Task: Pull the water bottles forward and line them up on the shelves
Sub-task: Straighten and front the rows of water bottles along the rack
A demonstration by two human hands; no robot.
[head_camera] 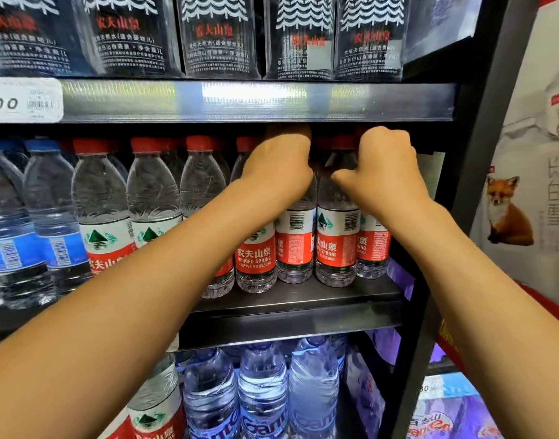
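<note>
left hand (278, 163) curled over a red-cap bottle (295, 236) top, right hand (384, 166) clamped on the next bottle (336, 236), middle shelf (290, 296), far right

Middle black metal shelf (290, 296) carries a row of clear plastic red-capped water bottles (336, 223), with clear plastic blue-labelled bottles (55, 217) to their left at the shelf's left end; left hand (278, 160) and right hand (385, 166) reach side by side over the bottle tops at the right end, right hand nearer the black upright post (430, 280). Above, the top shelf with clear price strip (240, 101) holds dark-labelled large bottles (219, 36), white price tag (21, 99) at its left. Below the middle shelf stand more clear plastic bottles (262, 391), and right of the post a white carton with fox picture (509, 213).
</note>
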